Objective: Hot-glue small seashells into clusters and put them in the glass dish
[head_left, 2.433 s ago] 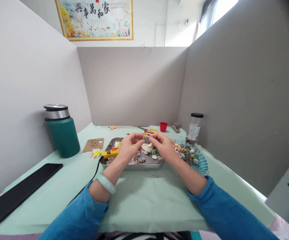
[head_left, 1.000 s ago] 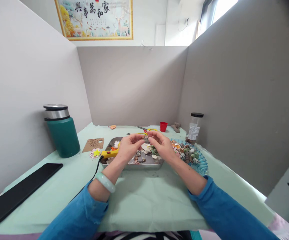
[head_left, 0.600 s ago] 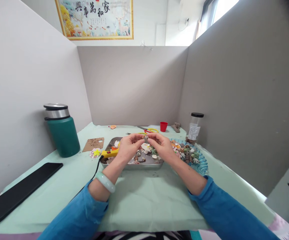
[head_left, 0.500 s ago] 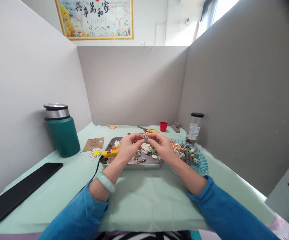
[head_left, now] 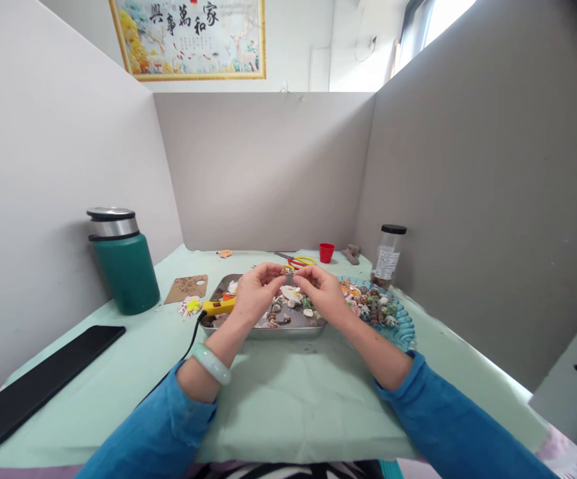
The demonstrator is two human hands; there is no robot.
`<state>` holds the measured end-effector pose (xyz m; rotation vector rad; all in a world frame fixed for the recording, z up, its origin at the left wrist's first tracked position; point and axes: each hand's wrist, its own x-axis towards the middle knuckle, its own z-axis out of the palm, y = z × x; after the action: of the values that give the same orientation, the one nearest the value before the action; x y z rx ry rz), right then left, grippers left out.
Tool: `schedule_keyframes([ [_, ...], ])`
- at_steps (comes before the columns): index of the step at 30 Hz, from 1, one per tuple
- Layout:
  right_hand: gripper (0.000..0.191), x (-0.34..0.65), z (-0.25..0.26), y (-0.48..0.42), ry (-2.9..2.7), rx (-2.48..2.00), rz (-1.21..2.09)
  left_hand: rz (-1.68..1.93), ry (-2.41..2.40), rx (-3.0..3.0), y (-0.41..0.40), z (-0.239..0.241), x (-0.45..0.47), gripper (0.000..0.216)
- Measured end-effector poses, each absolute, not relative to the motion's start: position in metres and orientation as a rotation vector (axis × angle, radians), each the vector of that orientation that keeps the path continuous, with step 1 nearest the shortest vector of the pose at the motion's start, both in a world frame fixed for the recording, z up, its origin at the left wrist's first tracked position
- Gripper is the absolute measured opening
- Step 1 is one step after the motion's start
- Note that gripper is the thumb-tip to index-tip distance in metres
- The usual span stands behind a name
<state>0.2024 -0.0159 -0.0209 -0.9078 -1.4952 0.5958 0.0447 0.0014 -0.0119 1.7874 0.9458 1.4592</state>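
Observation:
Between the fingertips of both my hands is a small brown-and-white piece that looks like a shell (head_left: 288,271), mostly hidden by the fingers. My left hand (head_left: 259,290) pinches it from the left, and my right hand (head_left: 321,290) from the right. Just below the hands sits a metal tray (head_left: 288,332) with shells and small stones in it. A yellow corded tool (head_left: 218,307) with a red switch rests over the tray's left side, partly behind my left wrist. Right of my right hand, a blue ribbed plate (head_left: 406,327) bears many patterned shells.
Scissors (head_left: 302,261) and a red cup (head_left: 327,253) stand behind the tray. A clear jar (head_left: 386,258) is at right. On the left are a green bottle (head_left: 126,269), a brown card (head_left: 187,289), a flower-shaped piece (head_left: 191,306) and a black slab (head_left: 43,386). Grey partitions enclose the table.
The small shell has turned slightly and shifted a little to the left between my fingertips. Both hands stay nearly in place; the things on the table are unmoved.

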Motion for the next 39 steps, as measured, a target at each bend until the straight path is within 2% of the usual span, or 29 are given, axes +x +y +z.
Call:
schedule_keyframes([
  [9, 0.023, 0.202, -0.018, -0.018, -1.499, -0.91, 0.6, 1.539, 1.053, 2.073, -0.014, -0.007, 0.046, 0.02],
  [13, 0.021, 0.202, -0.015, -0.018, -1.444, -0.901, 0.614, 1.528, 1.036, 1.962, -0.01, -0.008, 0.047, 0.033],
  [20, 0.02, 0.205, -0.019, -0.013, -1.44, -0.868, 0.588, 1.351, 1.038, 1.71, -0.008, -0.005, 0.046, 0.023],
  [39, 0.018, 0.205, -0.021, -0.014, -1.479, -0.959, 0.522, 1.413, 1.138, 1.805, -0.013, -0.001, 0.048, 0.021],
])
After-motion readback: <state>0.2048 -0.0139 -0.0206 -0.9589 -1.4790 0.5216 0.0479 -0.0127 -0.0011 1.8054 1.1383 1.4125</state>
